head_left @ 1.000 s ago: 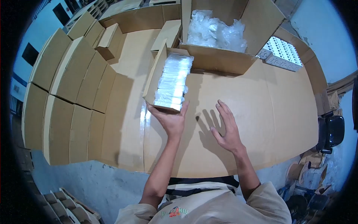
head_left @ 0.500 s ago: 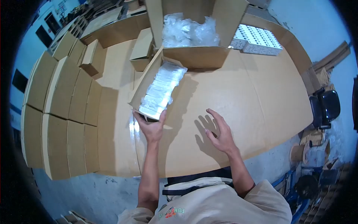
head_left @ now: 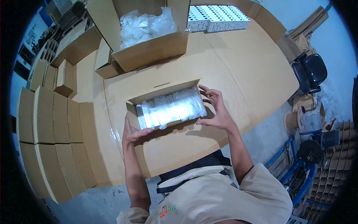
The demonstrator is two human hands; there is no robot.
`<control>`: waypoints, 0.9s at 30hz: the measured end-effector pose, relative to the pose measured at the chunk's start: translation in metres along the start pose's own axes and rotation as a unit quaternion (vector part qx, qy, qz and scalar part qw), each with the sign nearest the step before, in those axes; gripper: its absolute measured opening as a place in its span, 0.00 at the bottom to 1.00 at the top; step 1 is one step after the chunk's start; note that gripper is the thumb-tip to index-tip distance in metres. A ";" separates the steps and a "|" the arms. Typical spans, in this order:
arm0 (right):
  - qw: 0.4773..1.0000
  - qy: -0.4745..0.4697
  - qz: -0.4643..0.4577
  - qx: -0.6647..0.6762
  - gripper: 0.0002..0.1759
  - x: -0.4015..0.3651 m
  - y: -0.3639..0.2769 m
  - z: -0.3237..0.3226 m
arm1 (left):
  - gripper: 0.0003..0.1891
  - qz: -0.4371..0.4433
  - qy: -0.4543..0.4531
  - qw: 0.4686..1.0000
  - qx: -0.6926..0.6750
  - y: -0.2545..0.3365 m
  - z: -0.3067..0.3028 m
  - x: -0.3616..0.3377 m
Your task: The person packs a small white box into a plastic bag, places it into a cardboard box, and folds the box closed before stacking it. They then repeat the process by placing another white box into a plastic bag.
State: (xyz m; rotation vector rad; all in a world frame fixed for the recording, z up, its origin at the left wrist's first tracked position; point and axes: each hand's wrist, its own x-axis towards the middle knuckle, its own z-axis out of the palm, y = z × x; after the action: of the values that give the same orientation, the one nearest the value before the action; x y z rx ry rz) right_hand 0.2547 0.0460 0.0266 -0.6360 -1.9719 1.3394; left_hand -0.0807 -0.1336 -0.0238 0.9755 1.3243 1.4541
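A long, open cardboard box lies crosswise in front of me, with a row of plastic-wrapped white pieces filling it. My left hand grips its left end, thumb along the near edge and fingers mostly hidden behind the end wall. At the right end, my right hand curves around the short side, thumb by the near corner and fingers at the far one. Whether the box's underside touches the table cannot be made out.
A large carton of clear plastic bags stands at the back. Beside it are white patterned blocks. Closed cardboard boxes are stacked along the left of the cardboard-covered table. A black chair stands beyond the right edge.
The box has turned from steeply slanted to nearly crosswise and come closer to me. My right hand, free before, now holds its right end. The camera view has shifted rightward.
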 end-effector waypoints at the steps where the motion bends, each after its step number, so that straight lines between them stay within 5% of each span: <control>1: 1.000 -0.013 -0.008 -0.012 0.63 0.005 0.005 -0.002 | 0.54 -0.016 -0.017 1.000 -0.006 0.002 0.001 0.003; 6: 0.994 -0.057 0.020 -0.093 0.63 0.019 0.001 0.000 | 0.56 0.002 -0.008 1.000 -0.013 0.022 0.017 0.011; 16: 0.995 0.084 0.033 -0.035 0.54 0.012 -0.004 0.036 | 0.69 -0.139 0.062 0.988 -0.026 0.033 0.023 -0.007; 21: 0.990 0.122 0.071 -0.013 0.48 0.014 -0.015 0.044 | 0.69 -0.138 0.064 0.988 -0.033 0.029 0.026 -0.004; 27: 0.989 0.140 0.042 0.002 0.40 0.017 -0.015 0.045 | 0.64 -0.002 0.120 0.992 -0.028 0.040 0.049 -0.002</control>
State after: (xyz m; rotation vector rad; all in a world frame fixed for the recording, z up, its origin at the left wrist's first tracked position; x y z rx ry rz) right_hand 0.2089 0.0252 0.0332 -0.8637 -1.7315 1.2286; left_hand -0.0380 -0.1225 0.0217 0.7789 1.4467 1.6361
